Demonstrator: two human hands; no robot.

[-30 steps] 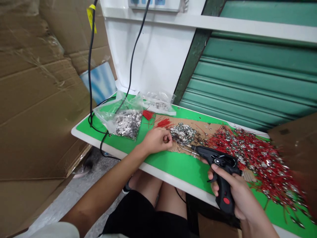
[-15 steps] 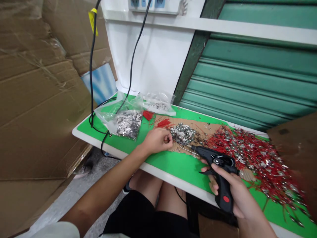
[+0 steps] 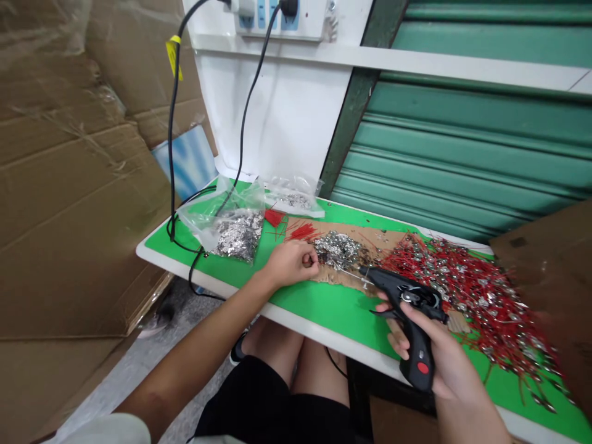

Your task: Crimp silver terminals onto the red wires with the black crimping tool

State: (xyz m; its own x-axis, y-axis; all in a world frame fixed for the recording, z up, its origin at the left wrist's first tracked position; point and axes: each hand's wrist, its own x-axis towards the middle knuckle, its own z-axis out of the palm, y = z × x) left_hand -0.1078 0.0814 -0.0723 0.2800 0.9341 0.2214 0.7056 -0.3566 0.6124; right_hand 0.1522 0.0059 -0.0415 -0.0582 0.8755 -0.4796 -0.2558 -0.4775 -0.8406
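Note:
In my right hand (image 3: 432, 345) is a black soldering gun (image 3: 407, 302) with a red round mark on its grip. Its thin metal front end points left, toward my left hand (image 3: 293, 264). The left hand is closed in a pinch at the edge of a cardboard sheet (image 3: 335, 277); what its fingertips hold is too small to make out. Just beyond the fingers lies a pile of small silver metal parts (image 3: 340, 246). Red wires (image 3: 303, 232) lie behind the left hand.
A large heap of red wires with metal parts (image 3: 481, 296) covers the right of the green table (image 3: 319, 302). Clear bags of metal pieces (image 3: 238, 237) lie at the left and back. Black cables (image 3: 173, 154) hang at left. Cardboard boxes (image 3: 69, 216) flank the table.
The soldering gun has drawn slightly to the right, widening the gap between its tip and my left hand. The left hand stays pinched in place. The view has tilted up a little.

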